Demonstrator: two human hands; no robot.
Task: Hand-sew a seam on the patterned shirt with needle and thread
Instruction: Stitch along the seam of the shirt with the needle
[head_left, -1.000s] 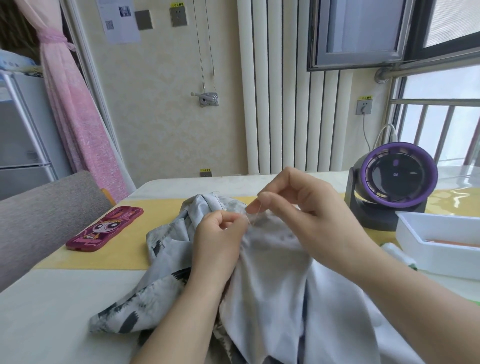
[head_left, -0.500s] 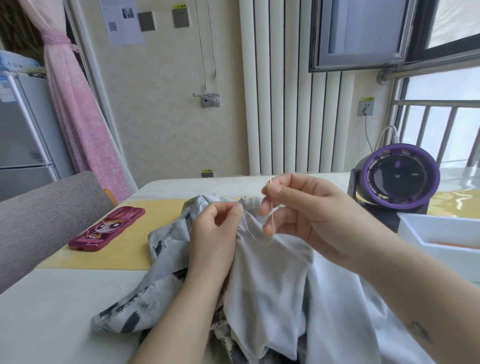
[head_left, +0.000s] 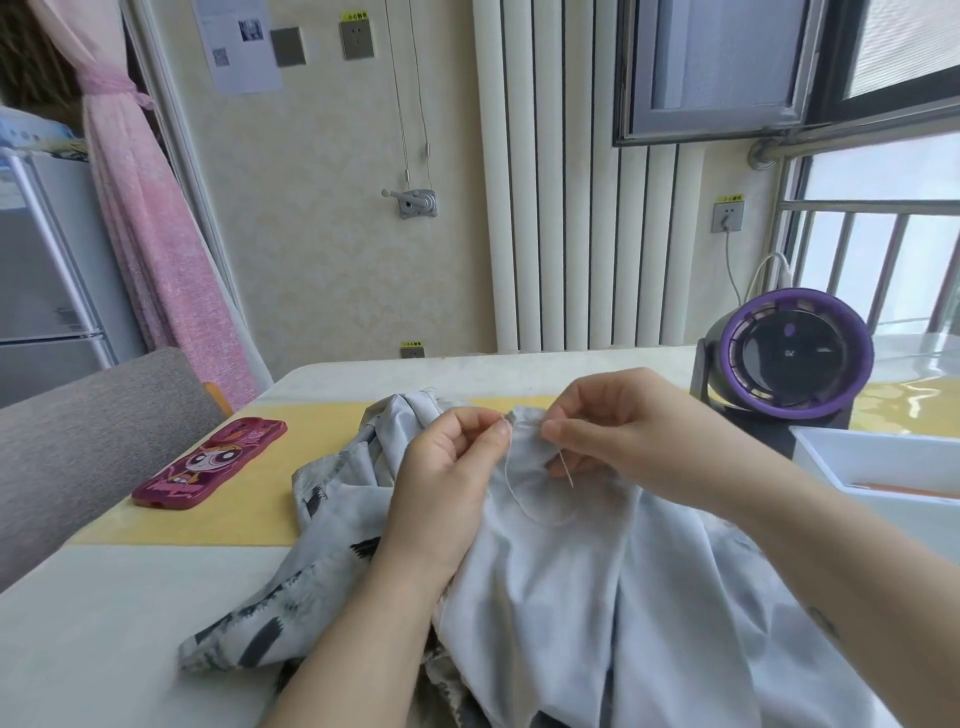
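— Where is the patterned shirt?
— Bunched on the worktop, its top edge lifted between both hands.
— And the fingers?
— The left hand pinches the fabric edge. The right hand pinches the needle, tip slanting down over the cloth. The thread loops slack below.

The scene is lit brightly and evenly by daylight from the window at the right, whose panes are blown out. Glare is seen on the glossy table nearby. Soft shadows are seen in the shirt folds. Straight lines are bowed toward the edges.
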